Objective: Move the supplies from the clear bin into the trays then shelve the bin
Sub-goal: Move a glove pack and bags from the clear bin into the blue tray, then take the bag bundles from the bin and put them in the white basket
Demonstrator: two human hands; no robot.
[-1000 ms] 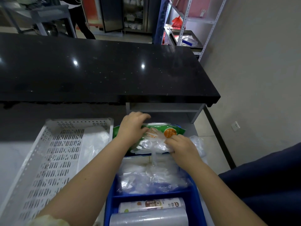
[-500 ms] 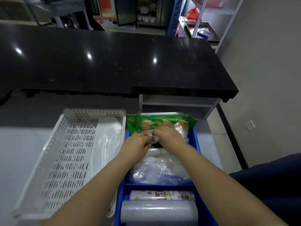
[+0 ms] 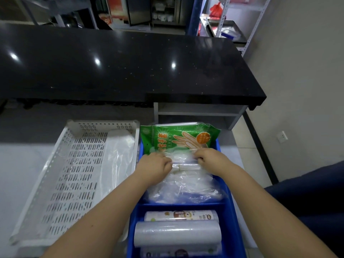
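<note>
Seen from the head, two bare forearms reached forward over a blue tray (image 3: 230, 211). The left hand (image 3: 155, 165) and the right hand (image 3: 208, 159) each had curled fingers (image 3: 198, 157) pinching one end of a clear packet (image 3: 183, 162), so both were closed on it, not spread. The packet stretched between the two sets of fingers, low in the tray's far compartment. It was see-through film, glossy and creased, with pale white rolls showing inside. Just beyond the fingers stood a green glove packet (image 3: 178, 138), leaning upright against the far wall. Beneath and nearer than the fingers lay loose clear bags (image 3: 186, 189), crumpled. Nearer again, past a divider, lay plastic rolls (image 3: 177, 234). Well to the left of the fingers sat a white slotted tray (image 3: 74, 164). A black counter (image 3: 121, 71) ran across far beyond. The clear bin could not be picked out.

The step looked like seating this packet. It would likely go best with both ends lowered evenly, pressed flat behind the green one, because the slippery film could slide or bulge up
</note>
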